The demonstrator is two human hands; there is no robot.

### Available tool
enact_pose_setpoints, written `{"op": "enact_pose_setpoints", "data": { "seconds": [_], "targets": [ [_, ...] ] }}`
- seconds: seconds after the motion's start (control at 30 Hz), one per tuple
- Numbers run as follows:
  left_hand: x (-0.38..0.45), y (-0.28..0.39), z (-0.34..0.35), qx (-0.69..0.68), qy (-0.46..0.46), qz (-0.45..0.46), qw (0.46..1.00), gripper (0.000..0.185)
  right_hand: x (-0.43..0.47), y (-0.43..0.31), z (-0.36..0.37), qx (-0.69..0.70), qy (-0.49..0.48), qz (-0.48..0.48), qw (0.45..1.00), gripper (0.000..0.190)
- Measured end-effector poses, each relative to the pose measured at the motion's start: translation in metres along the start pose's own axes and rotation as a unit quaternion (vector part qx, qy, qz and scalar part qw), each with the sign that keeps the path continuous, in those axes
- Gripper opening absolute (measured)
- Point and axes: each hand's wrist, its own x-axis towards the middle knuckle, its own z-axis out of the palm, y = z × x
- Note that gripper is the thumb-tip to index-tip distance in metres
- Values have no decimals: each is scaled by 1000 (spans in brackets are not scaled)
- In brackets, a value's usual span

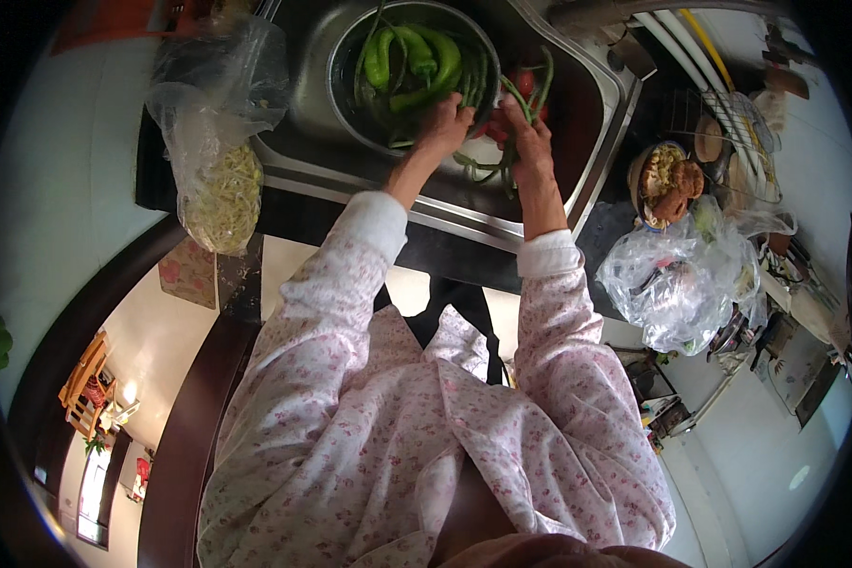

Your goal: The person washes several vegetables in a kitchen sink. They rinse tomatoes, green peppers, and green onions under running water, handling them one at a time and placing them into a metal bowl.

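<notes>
A round metal bowl stands in the stainless steel sink. Large green peppers and long green beans lie inside it. My left hand reaches over the near rim, fingers curled beside the beans; whether it grips any is hidden. Just right of the bowl, my right hand holds several long beans, which stick up past the fingers and dangle below. Behind that hand, red vegetables or fruits sit in the sink, partly covered.
Left of the sink hangs a clear plastic bag of bean sprouts over the counter edge. On the right counter are a bowl of food, clear plastic bags and a wire rack. A tap is at the back right.
</notes>
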Motion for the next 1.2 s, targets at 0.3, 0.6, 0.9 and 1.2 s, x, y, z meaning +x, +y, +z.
{"op": "enact_pose_setpoints", "data": {
  "seconds": [0.3, 0.6, 0.9, 1.2],
  "targets": [
    [-33, 38, -67, 66, 9, 188, 980, 24, 1, -10, 7, -42, 0, -15, 999, 20],
    [31, 0, -74, 269, 231, 148, 923, 23, -23, -14, 5, 69, -55, -37, 995, 23],
    [35, -20, -64, 440, 238, 150, 853, 45, -24, -3, 39, 32, -92, -41, 994, 20],
    [-12, 35, -94, 84, 79, 165, 980, 22, -24, -19, 36, 57, -36, -1, 998, 20]
  ]
}}
